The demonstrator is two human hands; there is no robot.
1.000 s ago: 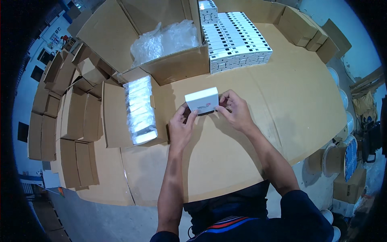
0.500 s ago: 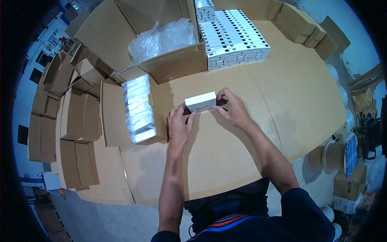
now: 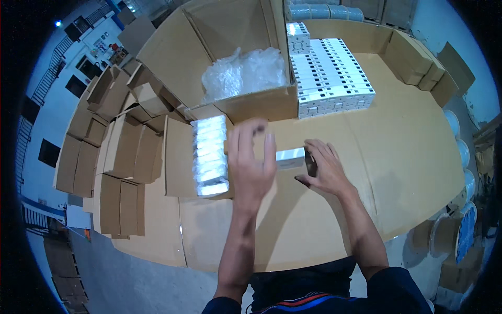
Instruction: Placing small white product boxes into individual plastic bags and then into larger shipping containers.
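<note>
There is a single view, from a wide fisheye camera worn on the person's head, the left of a side-by-side pair. It looks steeply down onto the cardboard-covered table point(image 3: 418, 157), close enough that the forearms rise from six o'clock and fill the lower middle. The left hand point(image 3: 251, 162) and right hand point(image 3: 324, 170) sit almost dead centre, so the lens points just ahead of the person's chest. Toward twelve o'clock it takes in the open carton point(image 3: 230, 68); at nine o'clock, the folded boxes point(image 3: 104, 157) on the floor. Straight edges bow near the dark round rim. No second view shares the scene.
</note>
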